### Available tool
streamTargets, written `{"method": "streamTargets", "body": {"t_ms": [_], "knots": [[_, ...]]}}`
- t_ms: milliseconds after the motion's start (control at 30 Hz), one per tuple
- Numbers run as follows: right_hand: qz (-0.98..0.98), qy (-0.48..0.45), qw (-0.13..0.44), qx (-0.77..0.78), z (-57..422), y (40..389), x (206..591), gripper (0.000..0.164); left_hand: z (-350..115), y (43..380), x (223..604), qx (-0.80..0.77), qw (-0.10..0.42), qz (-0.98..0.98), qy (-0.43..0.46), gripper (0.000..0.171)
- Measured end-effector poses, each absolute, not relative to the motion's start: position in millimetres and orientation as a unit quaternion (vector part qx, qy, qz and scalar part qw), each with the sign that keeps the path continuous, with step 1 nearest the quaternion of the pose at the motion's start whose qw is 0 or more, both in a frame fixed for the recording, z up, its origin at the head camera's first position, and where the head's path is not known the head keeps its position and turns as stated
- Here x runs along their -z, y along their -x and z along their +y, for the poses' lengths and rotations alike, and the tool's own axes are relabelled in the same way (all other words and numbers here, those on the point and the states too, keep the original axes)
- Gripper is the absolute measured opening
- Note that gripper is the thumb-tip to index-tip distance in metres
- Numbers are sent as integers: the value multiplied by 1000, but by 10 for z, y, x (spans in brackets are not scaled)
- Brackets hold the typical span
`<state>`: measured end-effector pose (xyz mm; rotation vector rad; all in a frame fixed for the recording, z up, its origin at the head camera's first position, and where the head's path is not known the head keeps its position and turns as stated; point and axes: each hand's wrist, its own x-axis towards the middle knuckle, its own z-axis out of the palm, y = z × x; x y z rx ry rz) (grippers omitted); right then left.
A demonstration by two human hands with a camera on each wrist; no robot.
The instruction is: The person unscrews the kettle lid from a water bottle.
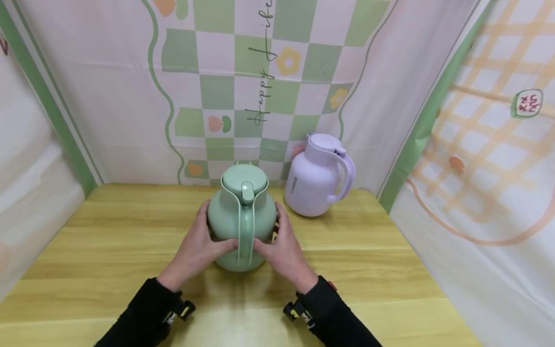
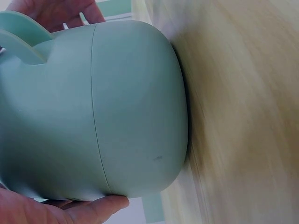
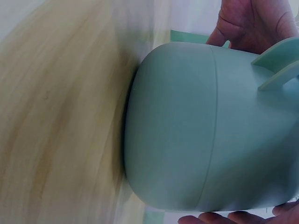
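Observation:
A pale green insulated jug (image 1: 222, 219) stands at the middle of the wooden table, its handle turned toward me. My left hand (image 1: 197, 248) grips its left side, the thumb reaching along the body to the handle. On the other side my right hand (image 1: 284, 250) holds it in the same way, thumb beside the handle. The left wrist view shows the jug's smooth body (image 2: 135, 107) between both hands, with its base at the tabletop. In the right wrist view, fingers (image 3: 224, 218) lie along the jug's side. Its spout is mostly hidden.
A lilac insulated jug (image 1: 310, 180) stands behind and to the right, handle pointing right. The wooden table (image 1: 360, 270) ends at a checked cloth backdrop (image 1: 251, 58). Printed cloth also hangs along the left and right sides.

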<state>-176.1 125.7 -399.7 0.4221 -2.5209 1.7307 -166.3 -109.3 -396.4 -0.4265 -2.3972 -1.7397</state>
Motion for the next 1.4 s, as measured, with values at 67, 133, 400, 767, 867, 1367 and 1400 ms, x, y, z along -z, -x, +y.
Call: {"method": "streamTargets", "body": {"t_ms": [67, 133, 400, 767, 867, 1367, 1400], "knots": [[-820, -133, 29, -556, 1270, 1746, 3975, 118, -1091, 1664, 3964, 578, 73, -800, 140, 120], [-822, -130, 36, -553, 1284, 1724, 3944, 117, -1090, 1663, 3963, 577, 71, -802, 138, 121], [-805, -152, 113, -562, 1316, 1617, 3748, 105, -1094, 1659, 3957, 572, 65, -807, 130, 122], [-763, -191, 228, -574, 1203, 1409, 3595, 94, -1100, 1662, 3964, 574, 68, -805, 131, 120], [-745, -206, 245, -585, 1129, 1333, 3571, 92, -1098, 1663, 3964, 576, 67, -804, 132, 120], [-754, -200, 124, -613, 842, 1200, 3571, 46, -1079, 1654, 3952, 568, 87, -807, 135, 121], [-756, -201, 122, -611, 829, 1199, 3578, 42, -1079, 1653, 3952, 566, 88, -809, 135, 120]]}}
